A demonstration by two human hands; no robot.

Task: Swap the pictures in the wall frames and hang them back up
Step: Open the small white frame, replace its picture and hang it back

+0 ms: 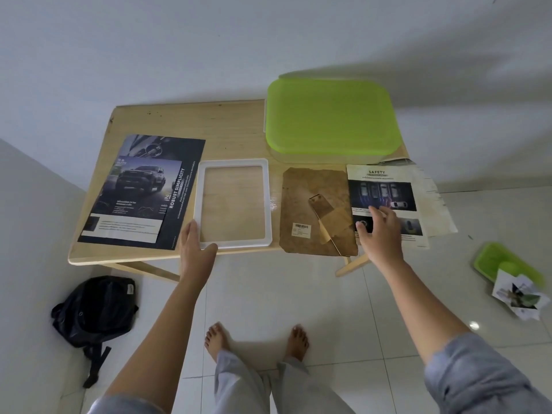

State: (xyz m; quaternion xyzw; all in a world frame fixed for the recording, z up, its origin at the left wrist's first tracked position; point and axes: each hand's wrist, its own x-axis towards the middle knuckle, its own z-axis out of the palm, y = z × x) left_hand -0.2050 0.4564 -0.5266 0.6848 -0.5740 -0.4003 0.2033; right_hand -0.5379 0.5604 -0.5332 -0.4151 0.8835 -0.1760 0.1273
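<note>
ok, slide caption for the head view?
Left hand steadies empty white frame; right hand reaches for safety leaflet.

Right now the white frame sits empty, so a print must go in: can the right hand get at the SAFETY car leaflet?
Probably yes: the right hand is open over the SAFETY car leaflet, with nothing lying on it.

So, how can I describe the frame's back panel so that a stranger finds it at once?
Start at the pale wooden table. In front of the box with the green lid, between the empty white rectangular frame and the SAFETY leaflet, lies a brown fibreboard back panel. Only it carries a hinged stand and a barcode sticker.
</note>
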